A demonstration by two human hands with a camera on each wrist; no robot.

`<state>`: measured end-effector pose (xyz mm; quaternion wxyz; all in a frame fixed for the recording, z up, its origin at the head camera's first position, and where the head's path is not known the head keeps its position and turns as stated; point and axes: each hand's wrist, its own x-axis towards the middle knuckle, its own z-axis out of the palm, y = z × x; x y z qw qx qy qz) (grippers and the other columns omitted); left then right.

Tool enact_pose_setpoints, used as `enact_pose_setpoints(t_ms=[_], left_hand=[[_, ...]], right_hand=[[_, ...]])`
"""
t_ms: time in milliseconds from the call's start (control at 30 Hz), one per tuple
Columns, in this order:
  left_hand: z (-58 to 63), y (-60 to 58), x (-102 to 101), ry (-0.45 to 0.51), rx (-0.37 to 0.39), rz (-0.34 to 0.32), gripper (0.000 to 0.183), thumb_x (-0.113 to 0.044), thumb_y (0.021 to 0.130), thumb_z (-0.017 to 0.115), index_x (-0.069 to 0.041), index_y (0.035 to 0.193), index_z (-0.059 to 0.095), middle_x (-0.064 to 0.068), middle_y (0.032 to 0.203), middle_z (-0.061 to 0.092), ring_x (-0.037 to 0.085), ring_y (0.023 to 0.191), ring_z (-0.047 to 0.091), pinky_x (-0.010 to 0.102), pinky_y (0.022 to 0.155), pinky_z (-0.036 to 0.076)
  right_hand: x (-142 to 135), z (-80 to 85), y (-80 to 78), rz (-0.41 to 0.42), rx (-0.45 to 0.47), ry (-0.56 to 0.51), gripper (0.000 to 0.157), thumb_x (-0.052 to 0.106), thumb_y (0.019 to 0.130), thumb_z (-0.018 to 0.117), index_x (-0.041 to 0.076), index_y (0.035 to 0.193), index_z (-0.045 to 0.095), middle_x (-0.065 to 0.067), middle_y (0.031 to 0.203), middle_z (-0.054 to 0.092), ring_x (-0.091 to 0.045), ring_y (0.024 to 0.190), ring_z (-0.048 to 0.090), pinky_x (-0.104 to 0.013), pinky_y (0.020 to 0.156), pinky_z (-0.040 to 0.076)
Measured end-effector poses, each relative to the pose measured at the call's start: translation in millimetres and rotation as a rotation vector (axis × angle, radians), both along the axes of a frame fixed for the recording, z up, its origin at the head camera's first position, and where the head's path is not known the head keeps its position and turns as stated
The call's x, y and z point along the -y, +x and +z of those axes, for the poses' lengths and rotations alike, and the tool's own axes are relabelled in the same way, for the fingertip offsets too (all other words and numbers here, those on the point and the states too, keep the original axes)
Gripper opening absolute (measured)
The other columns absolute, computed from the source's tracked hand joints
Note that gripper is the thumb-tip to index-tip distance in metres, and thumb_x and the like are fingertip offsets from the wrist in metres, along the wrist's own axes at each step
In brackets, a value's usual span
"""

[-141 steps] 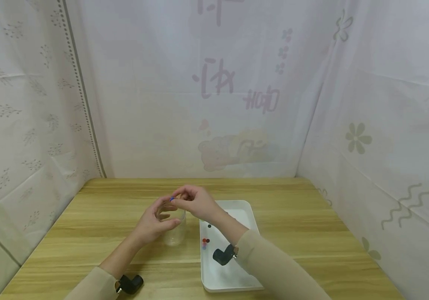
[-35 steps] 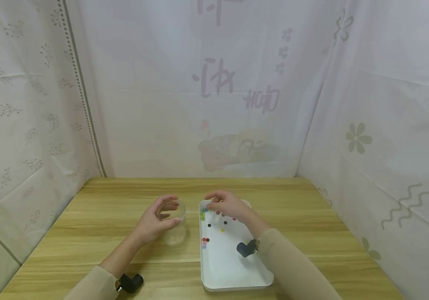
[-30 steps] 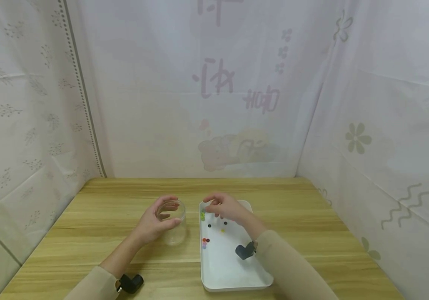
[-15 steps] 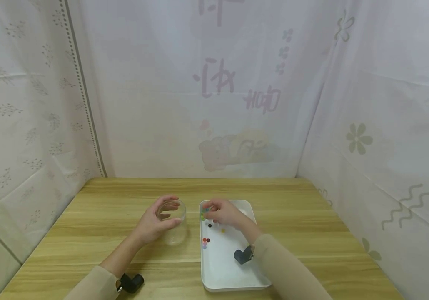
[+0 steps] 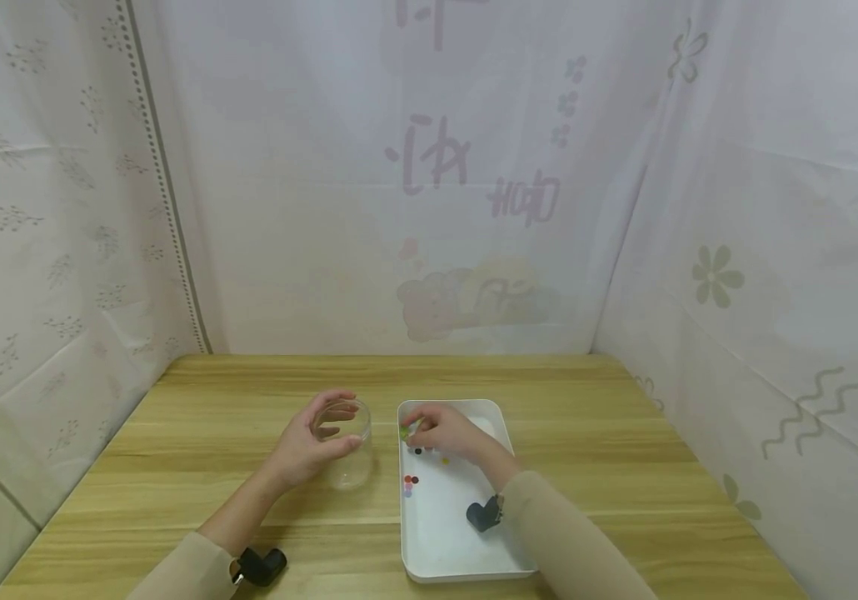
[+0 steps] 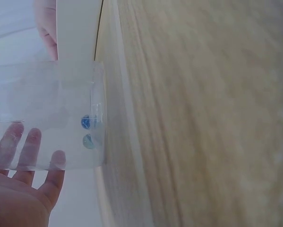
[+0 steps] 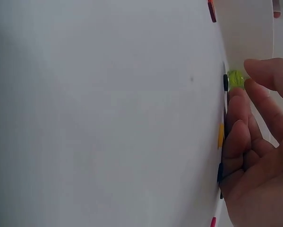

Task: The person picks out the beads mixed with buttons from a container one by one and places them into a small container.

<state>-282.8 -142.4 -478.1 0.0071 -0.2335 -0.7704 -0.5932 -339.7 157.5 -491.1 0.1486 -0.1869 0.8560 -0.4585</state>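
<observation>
My left hand [image 5: 309, 437] holds a clear plastic jar [image 5: 350, 468] standing on the table, fingers and thumb curved around its upper part. Through the jar wall, in the left wrist view, a blue bead [image 6: 86, 122] and a pale blue-green bead [image 6: 88, 141] lie at the bottom. My right hand [image 5: 447, 433] reaches into the far left of the white tray [image 5: 466, 542]. Its thumb and forefinger are slightly apart, with their tips beside a translucent yellow-green bead [image 7: 235, 79]; whether they touch it I cannot tell. Its other fingers are bent and rest low against the tray floor.
In the tray lie a small black disc [image 5: 418, 451], a yellow disc [image 5: 446, 461], a red disc [image 5: 408, 480] beside a dark one, and purple pieces [image 5: 408, 492]. A wooden table [image 5: 586, 400] carries everything, with curtains on three sides.
Earlier my right hand held a blue bead over the jar's mouth. It has since moved right to the tray and shifted nearer along its left side. My left hand keeps its place.
</observation>
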Motion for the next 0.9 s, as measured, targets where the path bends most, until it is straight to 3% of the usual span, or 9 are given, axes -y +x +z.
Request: enact_pose_setpoints(t_ms=[433,667,900], left_hand=[[-0.5,-0.6,-1.0,0.001,0.006,0.015,0.066,-0.017,0.097,0.082,-0.01,0.155,0.051,0.024,0.151,0.062,0.051,0.142,0.057,0.072,0.117,0.046],[-1.3,-1.1,-1.9,0.005,0.0,0.023,0.064,-0.017,0.096,0.083,-0.017,0.153,0.053,0.02,0.15,0.065,0.048,0.14,0.06,0.071,0.116,0.047],[-1.7,-0.8,-0.9,0.002,-0.007,0.02,0.065,-0.017,0.097,0.083,-0.014,0.154,0.052,0.02,0.15,0.065,0.048,0.14,0.06,0.071,0.115,0.048]], right_hand=[[-1.1,-3.3,-0.7,-0.028,0.019,0.001,0.028,0.014,0.095,0.082,0.01,0.122,0.077,-0.001,0.09,0.069,-0.012,0.078,0.06,-0.026,0.071,0.05],[-0.7,-2.6,-0.2,-0.027,0.013,0.011,0.027,0.013,0.094,0.083,0.009,0.12,0.078,-0.001,0.089,0.07,-0.012,0.076,0.059,-0.026,0.068,0.049],[0.9,-3.5,-0.2,-0.042,0.011,0.039,0.026,0.014,0.094,0.083,0.012,0.12,0.079,0.002,0.085,0.067,-0.011,0.073,0.056,-0.026,0.064,0.046]])
